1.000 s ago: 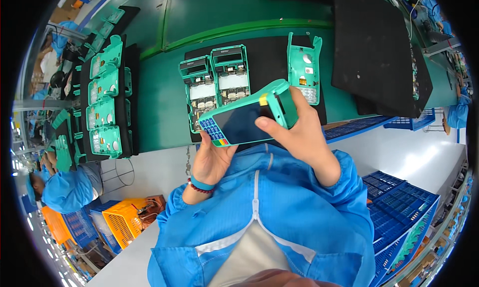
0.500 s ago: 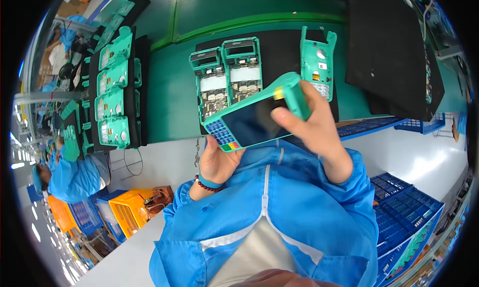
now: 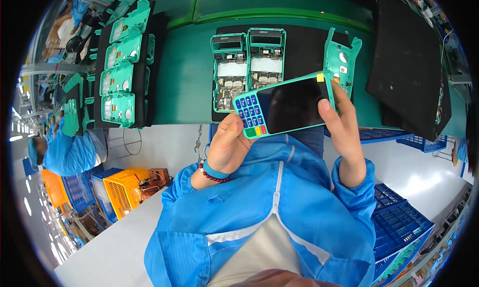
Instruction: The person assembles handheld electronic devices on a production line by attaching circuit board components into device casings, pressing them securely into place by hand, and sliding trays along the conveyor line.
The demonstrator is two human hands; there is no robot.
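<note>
Between my two hands is a green handheld payment terminal [image 3: 292, 107], its dark screen and blue keypad facing up. My left hand [image 3: 230, 143] grips the keypad end, thumb at its edge. The screen end is held by my right hand [image 3: 344, 120], with the thumb over the rim and the other fingers mostly hidden. Beyond the terminal, two opened terminal bodies [image 3: 229, 70] with bare circuit boards lie side by side on a black mat [image 3: 307, 52]. A green housing shell [image 3: 341, 55] lies to their right, its lower part hidden by the terminal.
More green shells [image 3: 119, 80] stand in a row on a black mat at the left. A black sheet [image 3: 406, 62] covers the bench's right side. Blue crates [image 3: 399, 217] are at lower right; a yellow crate [image 3: 122, 190] is at lower left. A co-worker in blue [image 3: 70, 150] sits far left.
The terminal has turned flatter toward me, so its screen and keypad show more fully. My left hand has closed onto the keypad end. The bench has shifted in view.
</note>
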